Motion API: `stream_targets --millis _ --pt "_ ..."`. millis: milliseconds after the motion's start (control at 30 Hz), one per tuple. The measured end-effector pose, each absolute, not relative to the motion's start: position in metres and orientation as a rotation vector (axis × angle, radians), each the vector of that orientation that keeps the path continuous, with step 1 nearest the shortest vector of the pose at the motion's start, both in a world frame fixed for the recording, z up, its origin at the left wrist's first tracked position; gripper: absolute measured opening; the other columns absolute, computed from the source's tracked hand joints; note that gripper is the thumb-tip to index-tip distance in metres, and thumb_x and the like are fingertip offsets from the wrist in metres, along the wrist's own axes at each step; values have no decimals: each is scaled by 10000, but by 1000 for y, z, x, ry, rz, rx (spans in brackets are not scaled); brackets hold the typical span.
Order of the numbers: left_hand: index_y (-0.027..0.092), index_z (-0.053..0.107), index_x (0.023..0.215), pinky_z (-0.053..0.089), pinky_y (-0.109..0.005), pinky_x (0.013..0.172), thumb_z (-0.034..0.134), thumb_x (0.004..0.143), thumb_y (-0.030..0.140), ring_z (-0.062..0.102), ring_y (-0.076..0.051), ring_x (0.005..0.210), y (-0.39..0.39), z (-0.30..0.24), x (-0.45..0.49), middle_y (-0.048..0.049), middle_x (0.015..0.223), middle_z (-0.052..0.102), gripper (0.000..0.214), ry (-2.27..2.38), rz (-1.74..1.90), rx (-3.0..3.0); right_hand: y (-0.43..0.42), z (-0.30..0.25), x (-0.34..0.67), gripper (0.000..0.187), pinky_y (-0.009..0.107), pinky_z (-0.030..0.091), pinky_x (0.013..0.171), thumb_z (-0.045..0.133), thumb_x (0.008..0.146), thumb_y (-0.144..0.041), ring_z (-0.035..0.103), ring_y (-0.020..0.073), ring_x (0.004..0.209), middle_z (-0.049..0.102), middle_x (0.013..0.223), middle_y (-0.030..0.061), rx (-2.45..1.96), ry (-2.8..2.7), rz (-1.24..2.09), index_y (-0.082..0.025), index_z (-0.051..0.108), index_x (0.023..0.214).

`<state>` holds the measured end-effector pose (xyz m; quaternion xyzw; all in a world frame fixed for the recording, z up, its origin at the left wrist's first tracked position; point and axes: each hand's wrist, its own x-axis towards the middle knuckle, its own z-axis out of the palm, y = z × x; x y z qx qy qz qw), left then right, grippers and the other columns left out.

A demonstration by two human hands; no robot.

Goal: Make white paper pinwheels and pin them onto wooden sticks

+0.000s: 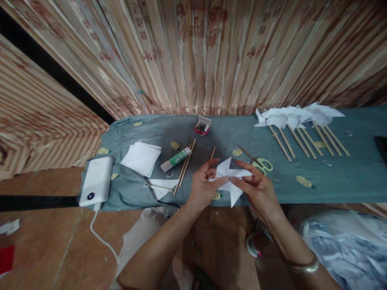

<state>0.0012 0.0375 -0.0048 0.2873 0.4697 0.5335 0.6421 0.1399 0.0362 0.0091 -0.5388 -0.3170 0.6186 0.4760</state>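
Note:
Both my hands hold a white paper pinwheel (231, 179) just above the near edge of a blue-grey cloth (332, 177). My left hand (204, 185) pinches its left side, fingers curled around the folded points. My right hand (256, 187) grips the right side, fingertips pressed on the paper's centre. A wooden stick (212, 153) lies just beyond my left hand. Green-handled scissors (258, 162) rest right behind my right hand.
Several finished pinwheels on sticks (298, 121) lie at the back right. A glue stick (176, 159), two sticks (185, 166), white paper squares (141, 158), a small open box (202, 125) and a white device (96, 181) with a cable sit to the left. Curtains hang behind.

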Motion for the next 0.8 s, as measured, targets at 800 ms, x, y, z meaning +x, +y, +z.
stream_targets --millis 800 --pt "182 615 1111 462 -227 604 828 545 247 599 -118 609 38 -4 2 37 694 671 608 1044 1220 678 36 10 140 635 264 472 487 863 518 -337 608 147 472 690 571 -42 -1322 -804 1494 -214 601 1083"
